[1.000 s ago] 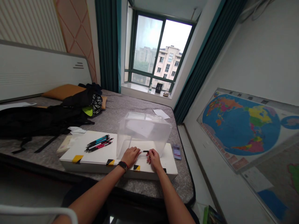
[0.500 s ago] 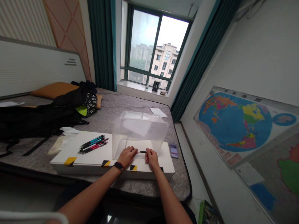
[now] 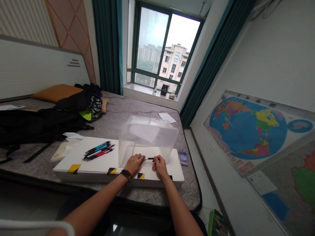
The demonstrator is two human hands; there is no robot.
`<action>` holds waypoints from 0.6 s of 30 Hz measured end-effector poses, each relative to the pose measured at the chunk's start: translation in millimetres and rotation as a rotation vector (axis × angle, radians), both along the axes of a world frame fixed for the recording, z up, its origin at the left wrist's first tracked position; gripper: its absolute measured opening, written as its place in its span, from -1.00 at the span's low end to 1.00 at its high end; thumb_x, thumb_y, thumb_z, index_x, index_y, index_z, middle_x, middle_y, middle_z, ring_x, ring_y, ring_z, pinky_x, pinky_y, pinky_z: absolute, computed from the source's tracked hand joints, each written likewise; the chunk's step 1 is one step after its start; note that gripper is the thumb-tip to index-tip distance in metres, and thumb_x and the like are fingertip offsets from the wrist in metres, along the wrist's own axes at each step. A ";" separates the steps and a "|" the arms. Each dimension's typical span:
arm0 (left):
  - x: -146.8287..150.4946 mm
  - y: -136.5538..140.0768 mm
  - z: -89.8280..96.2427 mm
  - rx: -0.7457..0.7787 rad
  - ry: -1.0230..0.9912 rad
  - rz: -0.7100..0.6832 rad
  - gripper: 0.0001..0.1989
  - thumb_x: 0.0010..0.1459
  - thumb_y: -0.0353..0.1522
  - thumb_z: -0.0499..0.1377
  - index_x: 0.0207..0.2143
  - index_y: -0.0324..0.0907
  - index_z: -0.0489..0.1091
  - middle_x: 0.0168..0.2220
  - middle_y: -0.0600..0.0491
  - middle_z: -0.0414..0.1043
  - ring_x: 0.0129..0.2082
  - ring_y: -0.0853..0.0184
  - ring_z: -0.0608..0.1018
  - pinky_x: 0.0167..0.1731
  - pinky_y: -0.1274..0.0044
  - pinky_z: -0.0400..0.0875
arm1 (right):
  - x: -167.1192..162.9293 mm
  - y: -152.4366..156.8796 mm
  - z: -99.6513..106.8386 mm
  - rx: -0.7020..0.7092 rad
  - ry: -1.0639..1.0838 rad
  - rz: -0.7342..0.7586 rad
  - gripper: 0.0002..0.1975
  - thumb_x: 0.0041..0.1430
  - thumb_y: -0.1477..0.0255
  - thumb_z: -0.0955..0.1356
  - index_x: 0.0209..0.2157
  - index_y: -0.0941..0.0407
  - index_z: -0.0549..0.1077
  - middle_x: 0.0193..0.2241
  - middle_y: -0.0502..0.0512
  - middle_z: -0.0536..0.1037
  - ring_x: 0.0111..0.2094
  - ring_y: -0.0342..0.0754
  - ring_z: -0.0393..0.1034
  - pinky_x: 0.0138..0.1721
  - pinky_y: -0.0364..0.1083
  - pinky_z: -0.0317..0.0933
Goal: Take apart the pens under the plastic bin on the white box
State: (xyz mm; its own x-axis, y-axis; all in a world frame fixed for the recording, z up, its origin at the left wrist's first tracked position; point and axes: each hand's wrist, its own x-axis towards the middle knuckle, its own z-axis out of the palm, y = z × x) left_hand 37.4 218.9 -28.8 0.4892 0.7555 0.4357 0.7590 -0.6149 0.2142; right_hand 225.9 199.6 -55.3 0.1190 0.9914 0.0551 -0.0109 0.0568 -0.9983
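Note:
My left hand point(image 3: 134, 165), with a dark watch on its wrist, pinches the thin pale end of a slim pen point(image 3: 150, 158). Closed on the pen's dark end is my right hand point(image 3: 160, 166). The pen lies level between my fingertips, most of it hidden by them. Both hands are over a flat white box point(image 3: 95, 169), in front of a clear plastic bin point(image 3: 150, 134) that stands on it. To the left, several pens point(image 3: 98, 151) with teal, red and black barrels lie in a loose bunch on the white box.
The white box sits on a grey mattress point(image 3: 123, 106). Further left are a black bag point(image 3: 36, 124), tissues point(image 3: 73, 136) and an orange pillow point(image 3: 57, 93). A blurred phone-like item point(image 3: 183, 158) lies right of the box, and a white paper point(image 3: 167, 117) lies behind the bin.
Both hands keep their hold on the pen and stay in nearly the same spot. The view has shifted very slightly; the bin and the bunch of pens have not moved.

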 end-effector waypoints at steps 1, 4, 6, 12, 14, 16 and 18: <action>0.0 -0.1 0.3 -0.002 0.001 0.003 -0.70 0.32 -0.25 -0.14 -0.19 -0.11 0.35 -0.34 0.01 0.35 -0.31 0.30 0.36 -0.30 0.47 0.19 | -0.2 -0.1 0.7 0.001 0.003 -0.001 -0.63 0.12 0.08 0.28 -0.42 0.13 0.30 -0.74 -0.09 0.37 -0.78 -0.25 0.16 -0.75 -0.28 0.02; 0.0 -0.8 1.5 -0.002 -0.011 0.006 -0.70 0.32 -0.25 -0.14 -0.20 -0.12 0.35 -0.34 0.00 0.34 -0.31 0.29 0.35 -0.30 0.46 0.19 | -0.6 -0.6 3.4 0.009 0.002 -0.004 -0.63 0.10 0.09 0.29 -0.42 0.14 0.31 -0.70 -0.06 0.42 -0.76 -0.24 0.19 -0.74 -0.28 0.06; 0.1 -1.1 1.8 0.000 -0.021 0.004 -0.71 0.31 -0.25 -0.13 -0.19 -0.12 0.35 -0.33 0.00 0.34 -0.29 0.28 0.35 -0.29 0.45 0.19 | -0.7 -1.1 4.8 0.018 -0.001 -0.014 -0.64 0.08 0.09 0.31 -0.41 0.14 0.31 -0.64 -0.03 0.46 -0.74 -0.24 0.23 -0.74 -0.28 0.08; 0.0 0.2 -0.1 -0.015 -0.021 0.007 -0.70 0.31 -0.25 -0.13 -0.20 -0.12 0.36 -0.34 -0.01 0.35 -0.29 0.28 0.36 -0.28 0.46 0.20 | 1.4 -1.2 3.7 0.017 0.037 -0.029 -0.65 0.05 0.13 0.35 -0.33 0.14 0.33 -0.59 -0.01 0.47 -0.69 -0.21 0.28 -0.71 -0.26 0.16; 0.1 0.6 -0.8 -0.020 -0.014 0.002 -0.69 0.31 -0.25 -0.13 -0.20 -0.12 0.36 -0.35 0.00 0.35 -0.30 0.28 0.36 -0.29 0.46 0.20 | 2.5 -0.6 2.5 0.020 0.049 -0.027 -0.66 0.04 0.14 0.36 -0.33 0.14 0.34 -0.58 -0.01 0.47 -0.67 -0.21 0.30 -0.70 -0.26 0.18; 0.2 0.9 -1.5 -0.022 -0.012 0.001 -0.69 0.31 -0.24 -0.14 -0.20 -0.12 0.36 -0.35 0.00 0.35 -0.30 0.29 0.36 -0.29 0.46 0.20 | 3.3 -0.1 1.8 0.018 0.059 -0.027 -0.66 0.03 0.15 0.36 -0.34 0.14 0.34 -0.57 0.00 0.47 -0.65 -0.20 0.33 -0.69 -0.25 0.19; 0.3 1.0 -2.0 -0.023 -0.009 0.003 -0.69 0.31 -0.24 -0.14 -0.21 -0.12 0.36 -0.35 0.00 0.35 -0.31 0.29 0.36 -0.30 0.46 0.20 | 3.6 0.1 1.8 0.020 0.069 -0.029 -0.66 0.02 0.15 0.37 -0.35 0.15 0.35 -0.54 0.02 0.48 -0.61 -0.17 0.36 -0.68 -0.25 0.21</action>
